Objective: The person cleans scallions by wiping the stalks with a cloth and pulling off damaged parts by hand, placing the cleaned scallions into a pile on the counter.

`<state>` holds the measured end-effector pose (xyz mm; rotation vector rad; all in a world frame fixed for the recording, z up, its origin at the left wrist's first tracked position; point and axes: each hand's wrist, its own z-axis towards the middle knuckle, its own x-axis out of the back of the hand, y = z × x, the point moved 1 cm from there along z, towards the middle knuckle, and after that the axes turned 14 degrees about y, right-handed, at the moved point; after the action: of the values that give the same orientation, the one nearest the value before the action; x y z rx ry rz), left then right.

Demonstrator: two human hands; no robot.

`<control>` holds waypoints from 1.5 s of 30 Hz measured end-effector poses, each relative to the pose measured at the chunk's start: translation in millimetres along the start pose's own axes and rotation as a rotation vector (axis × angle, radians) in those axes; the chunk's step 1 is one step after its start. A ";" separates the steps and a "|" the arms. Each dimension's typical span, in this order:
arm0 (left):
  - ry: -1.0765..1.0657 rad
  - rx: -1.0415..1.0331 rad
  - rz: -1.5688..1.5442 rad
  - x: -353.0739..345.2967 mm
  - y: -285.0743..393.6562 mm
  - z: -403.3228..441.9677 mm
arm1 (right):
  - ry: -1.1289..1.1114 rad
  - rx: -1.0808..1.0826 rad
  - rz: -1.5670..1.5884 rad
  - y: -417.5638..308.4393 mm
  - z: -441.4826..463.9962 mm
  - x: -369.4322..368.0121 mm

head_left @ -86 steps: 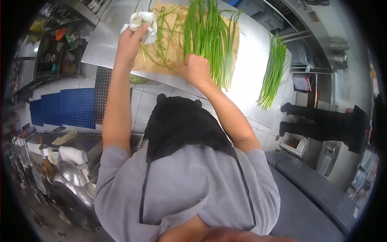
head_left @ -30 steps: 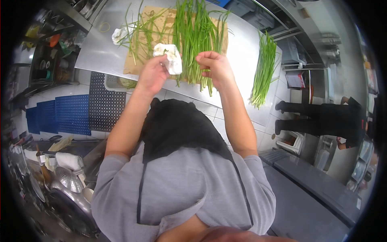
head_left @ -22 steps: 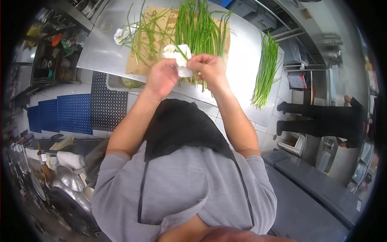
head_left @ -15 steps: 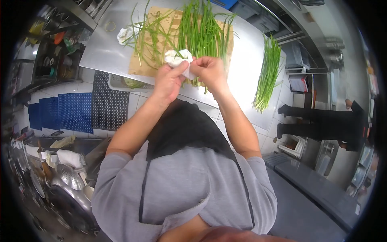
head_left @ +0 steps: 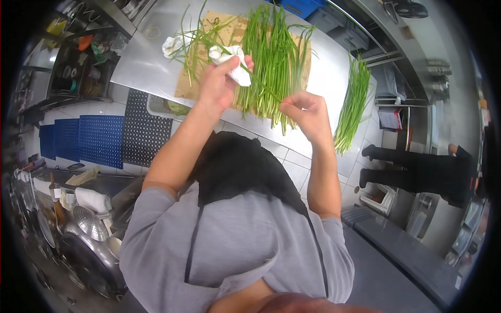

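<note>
Metal surface [head_left: 141,65]: crumpled white wad [head_left: 171,47]; loose green stalks [head_left: 194,46], scattered, on brown sheet [head_left: 188,89]. Left hand [head_left: 218,86], closed round white cloth [head_left: 241,77] and one stalk [head_left: 264,89], seemingly midway through. Large bunch [head_left: 266,57], spread, apparently unfinished. Right hand [head_left: 309,116], pinching stalk's end. Separate bunch [head_left: 352,99], gathered, seemingly finished. Writing: none legible.

Head-height view, facing steeply down

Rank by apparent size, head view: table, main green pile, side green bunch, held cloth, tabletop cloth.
1. Table
2. Main green pile
3. Side green bunch
4. Held cloth, tabletop cloth: order unsure, both partly covered
</note>
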<state>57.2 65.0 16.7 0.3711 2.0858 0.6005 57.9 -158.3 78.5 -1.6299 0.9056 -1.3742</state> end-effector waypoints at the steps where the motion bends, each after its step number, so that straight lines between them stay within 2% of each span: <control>1: 0.005 -0.013 -0.010 -0.2 3.7 5.3 | -0.003 -0.003 0.012 1.5 -1.3 7.9; 6: 0.049 -0.098 0.011 -3.4 22.7 24.8 | 0.012 -0.012 0.030 2.2 -12.1 47.3; 13: -0.002 -0.122 0.079 5.6 43.0 57.8 | 0.062 -0.090 0.010 10.5 -19.1 94.9; 14: 0.104 -0.141 -0.008 3.2 46.0 62.3 | 0.073 -0.094 0.020 13.0 -19.4 101.6; 15: 0.106 -0.167 -0.020 8.9 51.8 70.8 | 0.084 -0.099 0.030 15.6 -20.3 108.7; 18: 0.056 -0.166 -0.051 60.9 84.9 127.7 | 0.233 -0.107 0.088 21.5 -24.1 133.3; 20: -0.024 -0.188 -0.024 80.8 105.3 132.0 | 0.388 -0.077 0.136 28.4 -28.5 166.3; 22: 0.109 -0.216 -0.045 85.2 119.0 122.1 | 0.611 -0.069 0.104 33.6 -28.3 187.1; 24: 0.119 -0.261 -0.011 84.3 120.8 108.5 | 0.776 -0.106 0.041 49.9 -23.9 199.5; 27: 0.213 -0.287 0.064 67.6 103.7 76.1 | 0.880 -0.178 -0.031 117.5 -14.1 207.5; 29: 0.075 -0.157 -0.005 83.1 90.9 86.8 | 0.900 -0.217 -0.296 157.1 -6.6 200.8; 31: -0.073 -0.007 -0.089 105.6 89.1 95.6 | 0.838 -0.262 -0.532 175.3 -7.4 199.7; 33: -0.110 0.017 -0.083 95.4 81.4 75.9 | 0.644 -0.298 -0.747 172.2 -3.2 186.4; 35: -0.107 -0.099 -0.034 83.6 77.8 58.9 | 0.786 -0.093 -0.950 149.6 -7.4 170.4; 36: -0.075 -0.124 -0.008 81.5 77.8 51.7 | 0.797 0.026 -0.915 137.5 -7.9 163.3; 39: -0.008 -0.160 0.017 74.4 76.0 39.6 | 0.639 0.159 -0.572 94.3 -0.1 101.5; 41: 0.010 -0.156 0.016 71.3 75.5 31.1 | 0.372 0.232 -0.438 63.8 0.4 42.2; 43: 0.019 -0.126 0.015 70.6 73.3 25.2 | 0.171 0.320 -0.459 57.2 6.9 -18.6; 45: 0.028 -0.130 0.025 69.9 69.7 21.4 | 0.010 0.278 -0.459 42.9 8.8 -62.9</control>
<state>39.4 162.3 -3.6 0.3168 2.0591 0.7558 55.9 -118.8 12.9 -1.6708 0.3281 -1.7287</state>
